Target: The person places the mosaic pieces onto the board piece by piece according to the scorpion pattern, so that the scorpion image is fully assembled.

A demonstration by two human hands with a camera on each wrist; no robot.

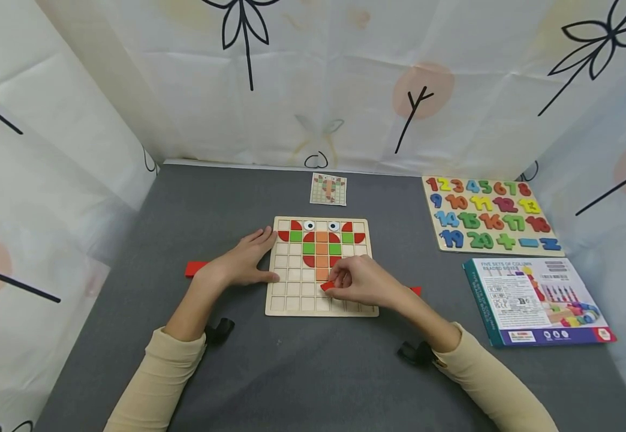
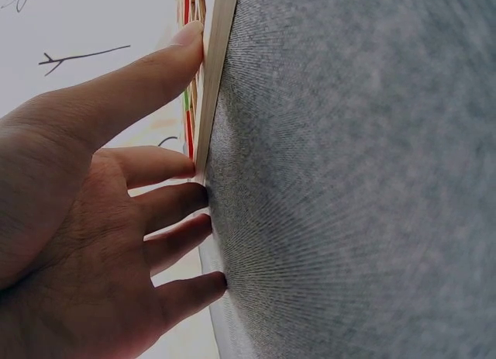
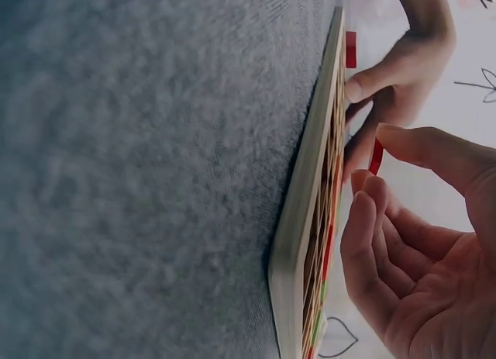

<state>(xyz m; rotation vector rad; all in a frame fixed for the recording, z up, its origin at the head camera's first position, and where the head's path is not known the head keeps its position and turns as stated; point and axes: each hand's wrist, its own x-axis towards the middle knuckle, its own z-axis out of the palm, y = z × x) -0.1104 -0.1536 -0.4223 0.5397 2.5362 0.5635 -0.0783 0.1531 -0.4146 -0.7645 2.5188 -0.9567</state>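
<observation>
A square wooden grid board lies on the grey table, its upper part filled with red, green and orange tiles and two eye tiles. My left hand rests at the board's left edge, thumb on the rim and the other fingers spread along the side, as the left wrist view shows. Over the board's lower middle, my right hand pinches a small red tile between thumb and fingertips. The right wrist view shows this red tile edge-on above the board; its full outline is hidden.
A small pattern card lies behind the board. To the right are a wooden number puzzle and a boxed toy set. Red objects show partly beside the left forearm and the right wrist. Patterned cloth encloses the table.
</observation>
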